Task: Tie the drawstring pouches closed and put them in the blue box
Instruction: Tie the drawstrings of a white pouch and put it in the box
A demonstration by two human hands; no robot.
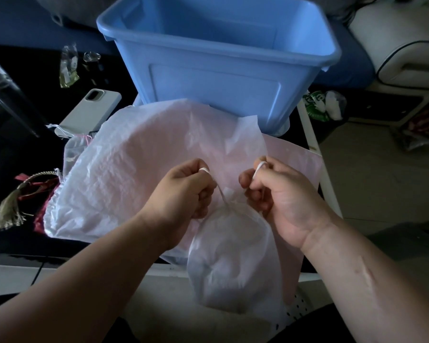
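Slippage of the cord is the main risk at this step. We hold the white pouch (233,263) by its drawstring (224,196). Our left hand (183,191) is curled round one cord end, with a loop over a fingertip. Our right hand (280,194) pinches the other end, looped likewise. The pouch hangs below both hands at the near edge of the table, well short of the blue box (223,78), which stands open beyond the pile.

If we pull unevenly, the thin cord may slide off a fingertip. The knot may also set loose and let the mouth reopen. The pouch looks unsupported, so a lost grip would probably drop it.

The pouch is thin, translucent and soft, rounded by its contents and gathered at the neck. The cord is narrow and white. Behind it lie larger bags (104,184), crinkled, white and pale pink. The box is smooth rigid plastic with a rolled rim.
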